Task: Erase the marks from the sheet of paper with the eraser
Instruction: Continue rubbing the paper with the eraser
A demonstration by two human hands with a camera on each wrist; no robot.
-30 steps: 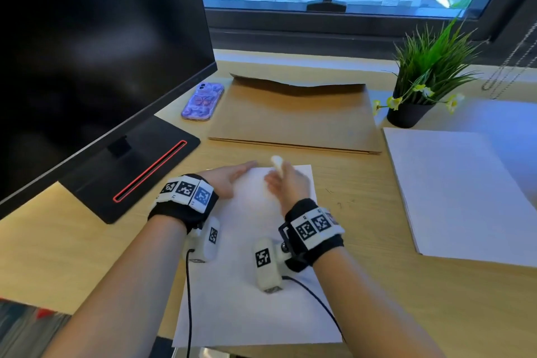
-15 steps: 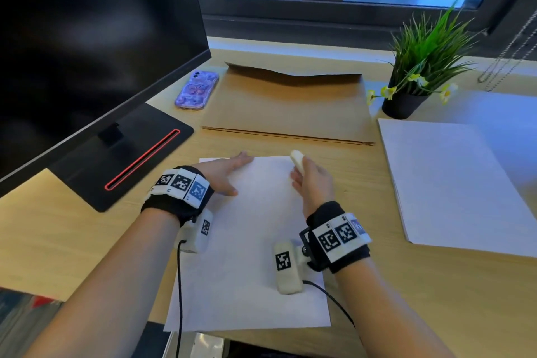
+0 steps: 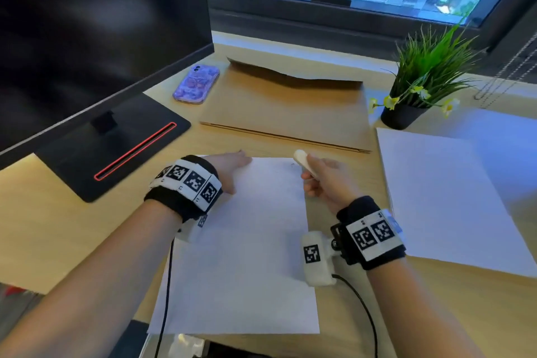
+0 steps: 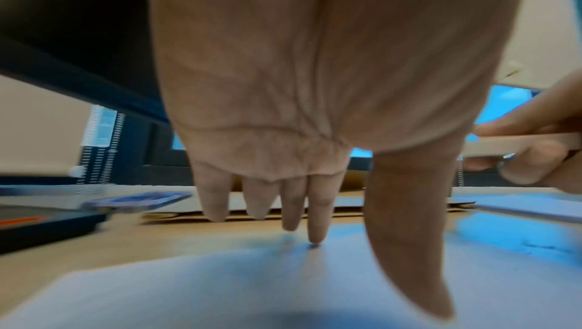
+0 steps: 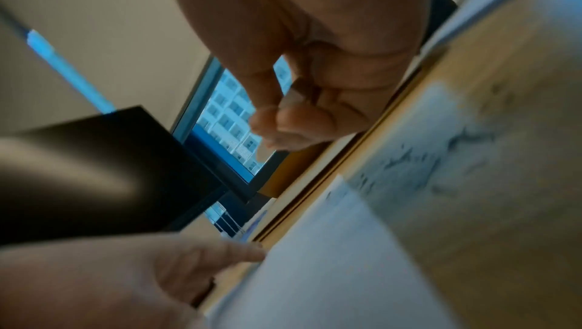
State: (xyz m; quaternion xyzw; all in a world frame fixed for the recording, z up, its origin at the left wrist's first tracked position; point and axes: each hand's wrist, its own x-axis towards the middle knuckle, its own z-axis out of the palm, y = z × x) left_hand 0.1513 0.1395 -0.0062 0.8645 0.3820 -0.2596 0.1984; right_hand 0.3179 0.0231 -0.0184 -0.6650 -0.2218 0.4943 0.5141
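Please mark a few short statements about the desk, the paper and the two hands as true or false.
1. The right hand holds the eraser. True.
2. The left hand lies flat on the sheet of paper. True.
3. The eraser is pressed down on the paper. False: it is held up, off the sheet.
4. The phone lies on the sheet. False: it lies on the desk beside the monitor.
5. A potted plant stands at the far right. True.

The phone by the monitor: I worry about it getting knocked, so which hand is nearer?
Left. The left hand rests on the sheet, below the phone; the right hand, holding the eraser, is farther right.
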